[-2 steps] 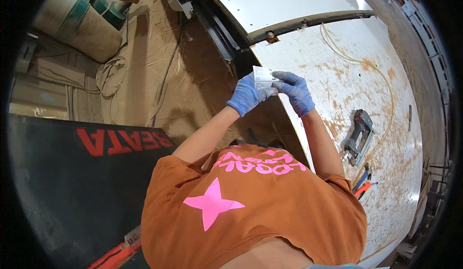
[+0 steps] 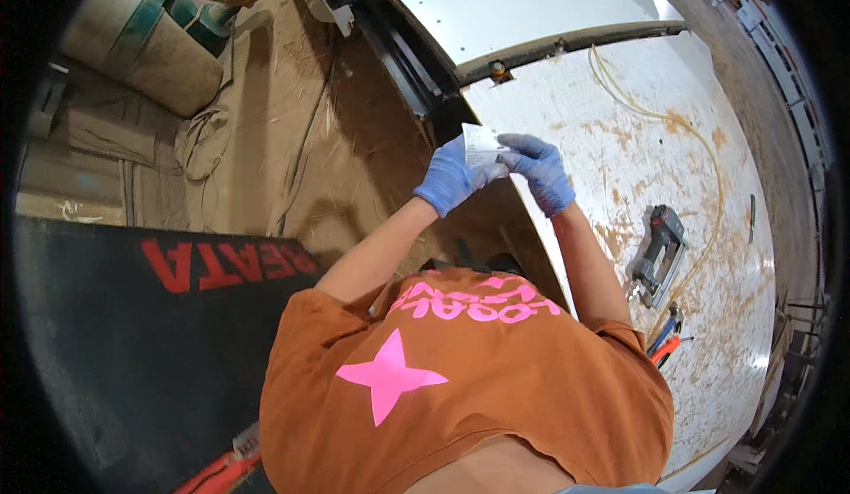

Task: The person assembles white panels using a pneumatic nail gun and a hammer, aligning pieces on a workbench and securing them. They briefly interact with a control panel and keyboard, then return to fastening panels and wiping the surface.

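A small white printed paper label (image 2: 481,144) is held up between my hands, over the left edge of a white worktable (image 2: 589,153). My left hand (image 2: 448,180), in a blue knit glove, is closed on its left side. With thumb and fingers, my right hand (image 2: 545,175) pinches its right side; this glove is blue too, with darker, greyish fingers. The print is too small to make out. To the right of my right forearm, a black and grey pneumatic staple gun (image 2: 660,250) lies on the table.
A yellowish air hose (image 2: 719,184) curves across the dusty tabletop. Hand tools with blue and orange handles (image 2: 666,345) lie near my right elbow. A black panel (image 2: 133,352) stands at the left. Beige and green bins (image 2: 164,56) are at the far left.
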